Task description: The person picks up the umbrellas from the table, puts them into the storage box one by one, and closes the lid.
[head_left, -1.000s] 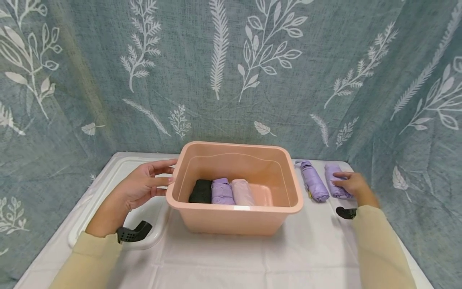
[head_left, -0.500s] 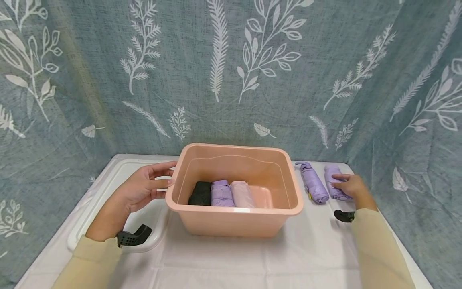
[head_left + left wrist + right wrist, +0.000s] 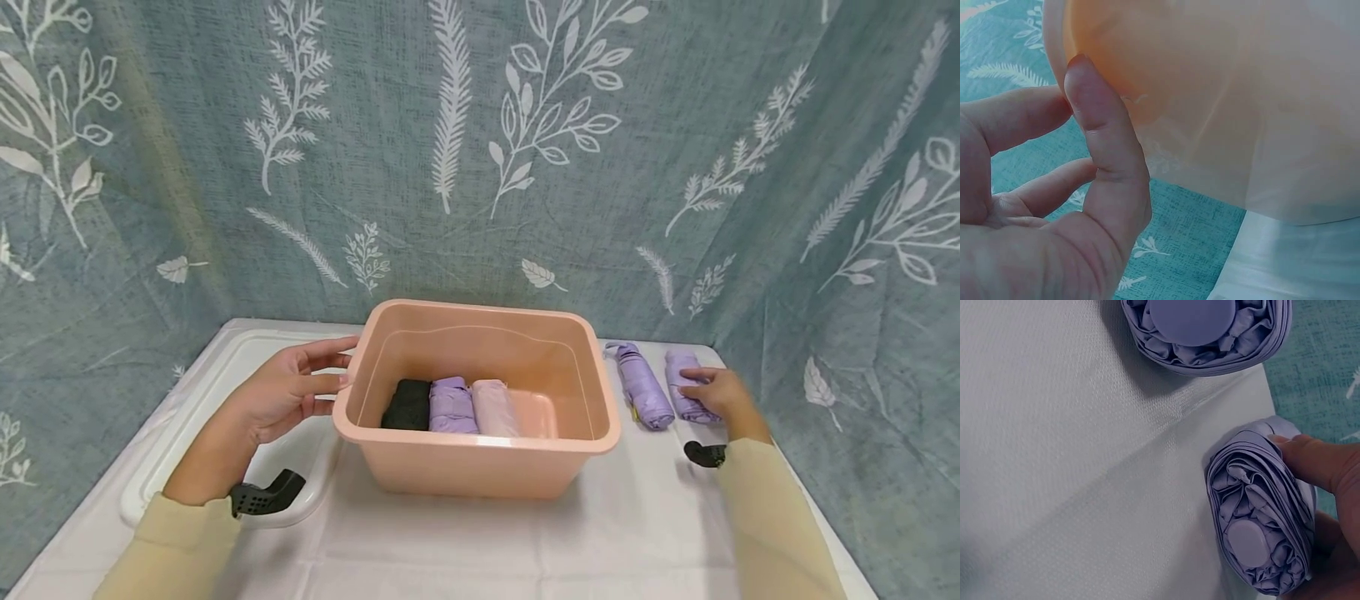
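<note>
A peach plastic bin (image 3: 472,471) stands in the middle of the table. My left hand (image 3: 277,396) pinches its left rim, with the thumb (image 3: 1100,112) over the edge and the index finger behind. Inside lie a black rolled bundle (image 3: 407,406), a purple folded umbrella (image 3: 452,407) and a pale pink bundle (image 3: 495,408), side by side at the left and middle. To the right, my right hand (image 3: 723,396) grips another purple folded umbrella (image 3: 1260,506), thumb on one side and fingers round the other. A third purple umbrella (image 3: 643,387) lies between it and the bin.
A white lid (image 3: 217,417) lies flat under my left forearm, left of the bin. White cloth (image 3: 450,550) covers the table. A blue-green leaf-patterned curtain (image 3: 412,167) closes off the back and both sides.
The head view has shifted slightly, so everything sits a little lower and farther left. Both hands keep their places on the bin's rim and the right umbrella.
</note>
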The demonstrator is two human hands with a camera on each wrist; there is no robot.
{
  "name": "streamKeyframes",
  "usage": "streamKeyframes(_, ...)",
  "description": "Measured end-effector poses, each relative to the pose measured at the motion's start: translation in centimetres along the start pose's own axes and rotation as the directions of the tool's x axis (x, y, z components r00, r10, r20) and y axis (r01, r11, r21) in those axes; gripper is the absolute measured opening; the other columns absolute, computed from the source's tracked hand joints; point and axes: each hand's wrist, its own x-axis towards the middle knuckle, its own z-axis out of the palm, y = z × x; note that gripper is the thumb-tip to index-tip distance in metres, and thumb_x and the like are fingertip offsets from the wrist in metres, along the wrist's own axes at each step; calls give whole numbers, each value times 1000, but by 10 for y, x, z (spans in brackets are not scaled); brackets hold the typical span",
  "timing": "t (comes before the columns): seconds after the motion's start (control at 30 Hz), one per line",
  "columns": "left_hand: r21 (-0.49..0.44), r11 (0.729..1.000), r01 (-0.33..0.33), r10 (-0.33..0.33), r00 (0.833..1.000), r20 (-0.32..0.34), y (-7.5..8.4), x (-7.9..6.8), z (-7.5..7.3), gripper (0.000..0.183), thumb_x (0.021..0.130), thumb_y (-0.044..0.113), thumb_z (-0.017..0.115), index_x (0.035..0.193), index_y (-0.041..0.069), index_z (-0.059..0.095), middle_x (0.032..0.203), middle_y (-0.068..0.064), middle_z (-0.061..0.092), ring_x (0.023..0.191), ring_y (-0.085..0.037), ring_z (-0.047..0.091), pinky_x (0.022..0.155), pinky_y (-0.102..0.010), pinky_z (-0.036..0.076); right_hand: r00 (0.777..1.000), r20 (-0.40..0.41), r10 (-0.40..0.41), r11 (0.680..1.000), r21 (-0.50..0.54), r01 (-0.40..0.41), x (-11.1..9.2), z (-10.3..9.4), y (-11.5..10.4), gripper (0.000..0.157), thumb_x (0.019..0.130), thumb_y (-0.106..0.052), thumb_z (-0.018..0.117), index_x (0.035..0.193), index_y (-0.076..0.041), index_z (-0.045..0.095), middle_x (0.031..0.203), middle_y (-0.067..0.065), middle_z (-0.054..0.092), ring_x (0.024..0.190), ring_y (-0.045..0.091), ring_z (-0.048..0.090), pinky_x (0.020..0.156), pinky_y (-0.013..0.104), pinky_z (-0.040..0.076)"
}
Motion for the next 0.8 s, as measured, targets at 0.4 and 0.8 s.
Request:
streamKeyframes(0.4,4,1000,-22,22,1000,6,-2,3,3,52,98,-1,64,146,16,56,116,1,63,94,-11,72,78,-31,64,1000,-23,7,1000,-9,-7,-1,2,1,54,98,-27,68,146,-6,54,157,36,31,145,55,29,120,65,27)
streamKeyframes(0.8,52,998,-39,38,999,21,1,3,2,60,99,-1,63,155,5,43,119,-1,61,98,-13,71,79,-33,64,999,-52,13,1000,22,-12,3,4,1,54,98,-27,67,146,-4,55,157,34,34,147,53,29,121,62,28)
